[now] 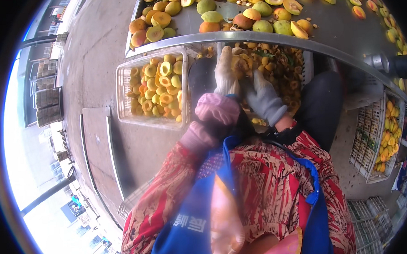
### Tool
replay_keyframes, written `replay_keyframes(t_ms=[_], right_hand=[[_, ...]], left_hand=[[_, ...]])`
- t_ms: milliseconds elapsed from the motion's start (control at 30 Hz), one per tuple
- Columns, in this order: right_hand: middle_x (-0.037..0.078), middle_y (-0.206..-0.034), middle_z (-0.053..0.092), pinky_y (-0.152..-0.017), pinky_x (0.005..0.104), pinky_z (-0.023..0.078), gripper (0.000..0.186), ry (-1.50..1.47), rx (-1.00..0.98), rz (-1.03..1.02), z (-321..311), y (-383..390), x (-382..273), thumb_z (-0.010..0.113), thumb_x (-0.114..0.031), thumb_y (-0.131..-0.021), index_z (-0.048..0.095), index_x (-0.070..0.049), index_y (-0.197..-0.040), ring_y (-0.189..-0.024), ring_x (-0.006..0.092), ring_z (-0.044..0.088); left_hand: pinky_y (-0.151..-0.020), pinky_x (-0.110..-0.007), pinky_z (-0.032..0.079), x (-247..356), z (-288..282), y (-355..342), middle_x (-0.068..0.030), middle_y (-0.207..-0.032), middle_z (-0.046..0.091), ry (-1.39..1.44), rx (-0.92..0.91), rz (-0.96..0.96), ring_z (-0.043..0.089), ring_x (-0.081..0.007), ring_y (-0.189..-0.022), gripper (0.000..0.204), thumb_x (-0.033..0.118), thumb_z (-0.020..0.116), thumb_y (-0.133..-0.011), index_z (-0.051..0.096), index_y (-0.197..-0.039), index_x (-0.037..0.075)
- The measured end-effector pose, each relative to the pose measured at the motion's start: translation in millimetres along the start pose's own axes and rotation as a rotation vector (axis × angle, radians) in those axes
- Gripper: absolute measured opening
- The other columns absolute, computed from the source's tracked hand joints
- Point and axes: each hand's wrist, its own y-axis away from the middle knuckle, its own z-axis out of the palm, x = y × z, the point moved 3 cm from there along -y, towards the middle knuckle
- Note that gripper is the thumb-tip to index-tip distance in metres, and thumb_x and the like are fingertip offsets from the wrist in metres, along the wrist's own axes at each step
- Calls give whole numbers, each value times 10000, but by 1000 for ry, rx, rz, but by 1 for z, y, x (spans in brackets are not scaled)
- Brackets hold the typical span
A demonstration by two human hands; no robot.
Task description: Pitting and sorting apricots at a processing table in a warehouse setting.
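My left hand [225, 74], in a white knit glove, and my right hand [266, 99], in a grey-coated glove, face each other just below the table's near edge. Cupped between them is a clump of yellow-brown apricot pieces [242, 65], blurred and partly hidden by the gloves. The left fingers point away from me, close together; most of the right fingers are hidden behind the clump, with the thumb up. Underneath, between my knees, sits a crate of browned apricot scraps and a few leaves [288, 63]. A pink striped cuff [216, 111] covers my left wrist.
A metal-edged table [187, 39] ahead carries apricots [262, 8], whole and halved, with loose pits. Left of my knee stands a white crate [121, 96] of apricot halves [159, 86]. Another crate [365, 139] of yellow fruit is at right. A metal post [378, 62] adjoins the table.
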Motion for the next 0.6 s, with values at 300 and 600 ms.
replay_keyframes(t_ms=[300, 600], right_hand=[[268, -1001, 597, -807, 391, 465, 496, -292, -278, 159, 1, -6, 10, 646, -261, -810, 448, -8, -1187, -948, 368, 597], [111, -971, 624, -772, 295, 467, 345, -404, -327, 156, 6, 1, 16, 593, -173, -876, 512, -24, -1176, -886, 155, 572]], left_hand=[[-575, -264, 505, 9, -2, -1, -110, -759, 640, -242, 87, 98, 599, -155, -630, 330, 269, 544, -916, 612, -911, -54], [-598, -239, 476, 9, -4, -8, -95, -763, 658, -390, 118, -109, 583, -134, -599, 286, 243, 600, -876, 656, -828, -32]])
